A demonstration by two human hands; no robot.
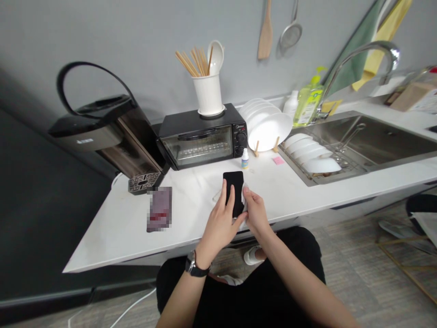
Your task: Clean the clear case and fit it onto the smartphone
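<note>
Both forearms extend forward from the lower edge of the view and meet over the near edge of the white countertop (112, 228). The left hand (220, 223), with a dark wristwatch (195, 266) on its wrist, lies palm down with the fingers spread slightly and laid along the left half of one black phone (234, 191), gripping it from the side. The right hand (255, 212) is just beside it, fingers curled together and closed on one white cloth (244, 193), pressed against the right edge of the phone. The phone lies flat on the countertop, its long axis pointing away from the person, its far end clear of both hands. To the left on the countertop lies one blurred reddish card-like item (159, 208), well apart from the hands. Just beyond the phone stands one small white dropper bottle (245, 158), and near it one pink sticky note (278, 160). Farther back are one black toaster oven (201, 136) carrying one white utensil holder (208, 93), one black water dispenser (99, 132) to the left, and a rack of white plates (268, 125) to the right. The steel sink (375, 141) holds a row of white bowls (312, 152); one green soap bottle (308, 102) stands beside the faucet (358, 57).
</note>
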